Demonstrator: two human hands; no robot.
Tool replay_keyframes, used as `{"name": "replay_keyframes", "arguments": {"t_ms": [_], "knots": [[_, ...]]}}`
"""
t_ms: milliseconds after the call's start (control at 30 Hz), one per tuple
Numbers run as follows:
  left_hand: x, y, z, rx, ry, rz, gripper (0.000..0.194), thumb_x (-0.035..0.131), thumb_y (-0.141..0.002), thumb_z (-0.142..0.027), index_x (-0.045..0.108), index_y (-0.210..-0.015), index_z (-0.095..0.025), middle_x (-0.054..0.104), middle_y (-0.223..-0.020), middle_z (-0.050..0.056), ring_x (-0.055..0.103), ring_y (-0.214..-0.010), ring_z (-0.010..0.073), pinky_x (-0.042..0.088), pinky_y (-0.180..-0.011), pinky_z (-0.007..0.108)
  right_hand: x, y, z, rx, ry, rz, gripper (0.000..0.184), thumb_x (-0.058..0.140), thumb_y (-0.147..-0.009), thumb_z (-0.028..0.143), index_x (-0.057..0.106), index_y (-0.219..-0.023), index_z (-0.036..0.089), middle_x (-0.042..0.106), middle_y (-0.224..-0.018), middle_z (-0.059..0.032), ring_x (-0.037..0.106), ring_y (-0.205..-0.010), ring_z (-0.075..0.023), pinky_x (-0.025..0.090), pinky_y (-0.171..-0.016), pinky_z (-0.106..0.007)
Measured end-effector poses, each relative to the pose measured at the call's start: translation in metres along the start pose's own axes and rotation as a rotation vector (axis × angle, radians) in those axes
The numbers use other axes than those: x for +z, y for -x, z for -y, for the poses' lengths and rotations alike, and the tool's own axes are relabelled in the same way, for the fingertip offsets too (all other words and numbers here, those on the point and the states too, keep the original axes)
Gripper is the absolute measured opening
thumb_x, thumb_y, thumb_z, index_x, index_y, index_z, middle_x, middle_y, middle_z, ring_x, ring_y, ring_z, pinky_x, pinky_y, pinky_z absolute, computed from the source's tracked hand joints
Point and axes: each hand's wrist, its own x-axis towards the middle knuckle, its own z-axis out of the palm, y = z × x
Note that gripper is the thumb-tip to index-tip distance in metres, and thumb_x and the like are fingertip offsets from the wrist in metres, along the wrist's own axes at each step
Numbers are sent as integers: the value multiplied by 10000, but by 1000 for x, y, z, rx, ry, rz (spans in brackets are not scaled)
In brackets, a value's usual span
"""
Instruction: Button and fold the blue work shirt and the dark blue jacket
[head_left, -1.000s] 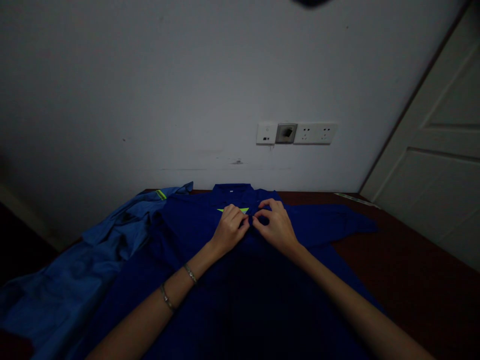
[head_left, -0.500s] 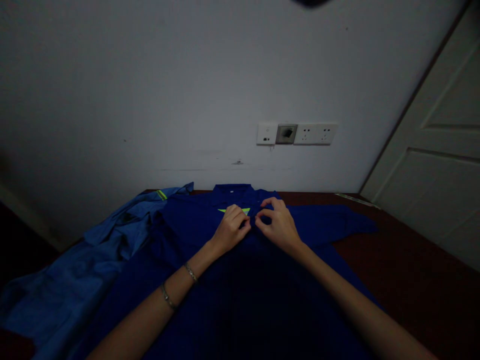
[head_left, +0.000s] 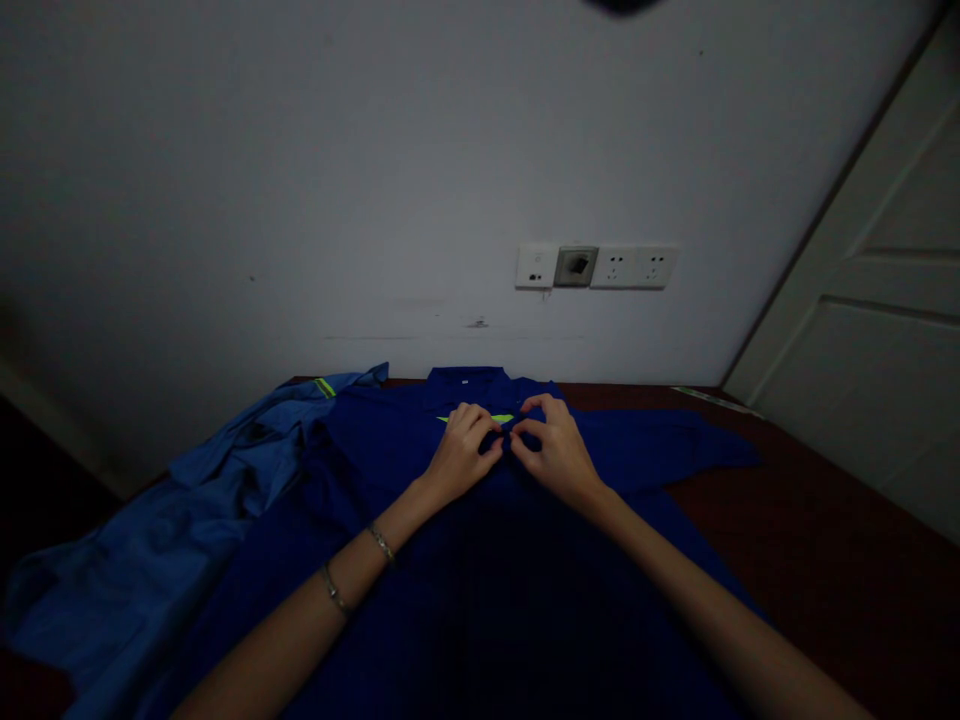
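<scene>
A dark blue work jacket [head_left: 645, 445] lies spread out, its collar [head_left: 465, 376] toward the wall and one sleeve stretched to the right. A yellow-green strip [head_left: 501, 417] shows on its chest behind my fingers. My left hand [head_left: 463, 455], with two bracelets on the forearm, is closed in a pinch on the jacket's front. Close beside it, my right hand [head_left: 556, 450] pinches the cloth with thumb and forefinger, the other fingers curled. The small piece between the fingertips is too dark to make out.
A lighter blue garment [head_left: 172, 545] with a yellow-green band lies crumpled on the left. The dark red-brown surface [head_left: 810, 530] shows at right. Behind it are a pale wall [head_left: 360, 200] with a row of sockets [head_left: 615, 267] and a white panelled door [head_left: 892, 370].
My left fingers have shifted slightly, and the forefinger reaches closer to the right fingertips. More of the yellow-green strip shows between my hands. The right hand stays nearly in place.
</scene>
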Motion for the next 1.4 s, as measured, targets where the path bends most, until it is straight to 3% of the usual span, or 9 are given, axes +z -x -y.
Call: {"name": "replay_keyframes", "arguments": {"t_ms": [700,1400], "knots": [[-2,-1,1,49,-58,38,148,460,-846,-219,594,-850,-157,551,-881,64,453,-886,184,371,-770,343,0,0,3,-105,-33,15,109,542,-748,184,646,-715,182,494,-997,-97,450,-956,-231,400,-798,-398],[-6,-1,3,108,-124,59,140,457,-819,-154,594,-790,-160,575,-828,66,455,-884,193,340,-811,382,-3,0,2,-49,41,20,119,541,-728,194,645,-671,192,511,-991,-95,438,-967,-253,382,-805,-429]]}}
